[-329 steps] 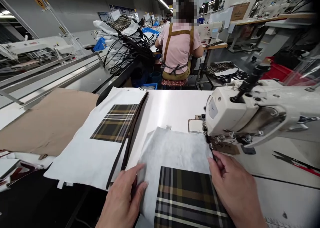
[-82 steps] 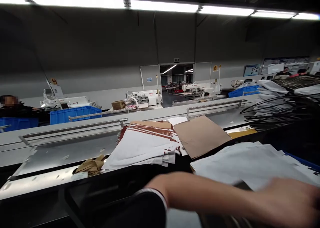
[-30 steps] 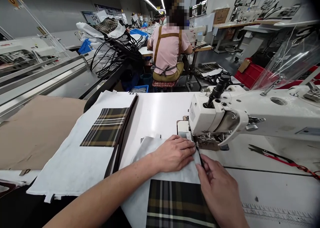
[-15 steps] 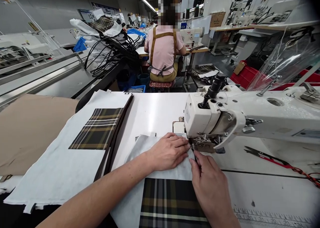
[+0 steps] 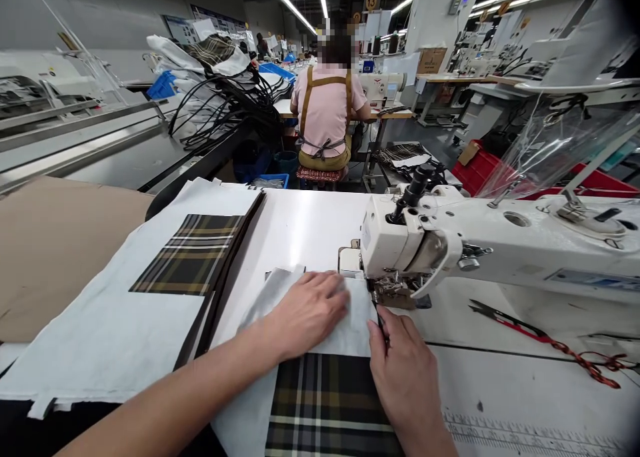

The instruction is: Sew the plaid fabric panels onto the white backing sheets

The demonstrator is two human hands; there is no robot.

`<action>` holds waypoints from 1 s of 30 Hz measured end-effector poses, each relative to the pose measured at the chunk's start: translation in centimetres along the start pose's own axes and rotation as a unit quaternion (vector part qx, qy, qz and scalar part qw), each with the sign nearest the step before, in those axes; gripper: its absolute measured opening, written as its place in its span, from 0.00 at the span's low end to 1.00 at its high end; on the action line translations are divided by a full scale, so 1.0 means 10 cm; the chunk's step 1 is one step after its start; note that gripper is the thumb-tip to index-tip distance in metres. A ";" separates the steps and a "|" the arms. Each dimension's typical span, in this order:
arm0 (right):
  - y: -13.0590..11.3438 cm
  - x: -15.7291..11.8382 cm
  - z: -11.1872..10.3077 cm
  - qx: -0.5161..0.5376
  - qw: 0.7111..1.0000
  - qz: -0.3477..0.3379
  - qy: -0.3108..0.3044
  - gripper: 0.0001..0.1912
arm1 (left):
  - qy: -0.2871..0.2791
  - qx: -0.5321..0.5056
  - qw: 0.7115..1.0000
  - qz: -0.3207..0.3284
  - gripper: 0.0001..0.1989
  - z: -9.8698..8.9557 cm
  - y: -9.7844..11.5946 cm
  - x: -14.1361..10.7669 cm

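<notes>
White fabric [image 5: 356,317] with a dark plaid patch [image 5: 330,403] lies in front of the sewing machine [image 5: 410,237], its upper right corner at the needle area. Slightly blurred, my left hand [image 5: 313,310] rests on the white fabric, left of the needle, fingers bent and together, nothing seen in its grip. My right hand [image 5: 407,370] pinches the fabric's dark right edge between thumb and forefinger, just below the presser foot.
Stacked white pieces with a plaid patch [image 5: 187,253] lie left, beside brown fabric [image 5: 65,257]. Red-handled snips [image 5: 520,327] lie on the right, above a printed ruler [image 5: 530,437]. A person [image 5: 327,110] sits at another machine ahead, near piled fabric [image 5: 215,77].
My left hand has slid left, away from the needle. My right hand still pinches the edge. The view has shifted, so the machine and snips appear further left.
</notes>
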State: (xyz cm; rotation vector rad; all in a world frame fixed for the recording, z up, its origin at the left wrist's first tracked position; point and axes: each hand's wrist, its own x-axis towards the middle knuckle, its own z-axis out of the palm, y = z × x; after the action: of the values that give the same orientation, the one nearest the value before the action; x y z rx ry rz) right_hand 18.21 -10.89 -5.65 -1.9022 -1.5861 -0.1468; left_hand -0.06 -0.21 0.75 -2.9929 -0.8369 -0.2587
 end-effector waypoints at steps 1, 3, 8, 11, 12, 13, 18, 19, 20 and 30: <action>0.01 -0.01 0.01 0.001 1.000 0.003 -0.003 0.25 | -0.036 0.019 0.996 -0.074 0.13 -0.10 0.02 -0.21; 0.04 -0.02 0.02 0.003 1.000 0.010 -0.013 0.25 | -0.083 0.039 0.969 -0.230 0.15 -0.23 0.04 -0.73; 0.07 -0.02 0.02 0.008 0.999 0.024 -0.035 0.27 | 0.007 -0.068 0.919 -0.388 0.32 -0.16 0.02 -1.65; 0.06 0.00 0.01 0.010 0.999 0.033 -0.035 0.29 | -0.038 -0.181 0.885 -0.426 0.32 -0.11 0.03 -1.60; 0.06 0.00 0.00 0.010 0.999 0.035 -0.037 0.28 | -0.054 -0.208 0.877 -0.431 0.31 -0.13 0.04 -1.53; 0.05 0.01 0.00 0.011 0.999 0.035 -0.040 0.28 | -0.059 -0.223 0.871 -0.434 0.30 -0.16 0.05 -1.47; 0.05 0.00 0.00 0.023 0.998 0.045 -0.042 0.28 | -0.030 -0.190 0.864 -0.466 0.29 -0.28 0.10 -1.35; 0.06 -0.01 0.00 0.023 0.997 0.050 -0.045 0.28 | -0.035 -0.197 0.859 -0.470 0.23 -0.28 0.13 -1.34; 0.06 -0.01 0.00 0.023 0.997 0.055 -0.050 0.28 | -0.038 -0.211 0.855 -0.472 0.16 -0.29 0.15 -1.33; 0.07 0.01 0.02 0.033 0.996 0.064 -0.058 0.29 | -0.064 -0.228 0.834 -0.499 0.26 -0.42 0.36 -1.58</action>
State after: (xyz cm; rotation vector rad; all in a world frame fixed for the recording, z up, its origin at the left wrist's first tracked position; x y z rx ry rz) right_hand 18.85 -10.75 -6.06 -1.9843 -1.5181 0.0721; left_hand -12.10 -11.71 2.31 -2.5769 -2.6168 -0.2864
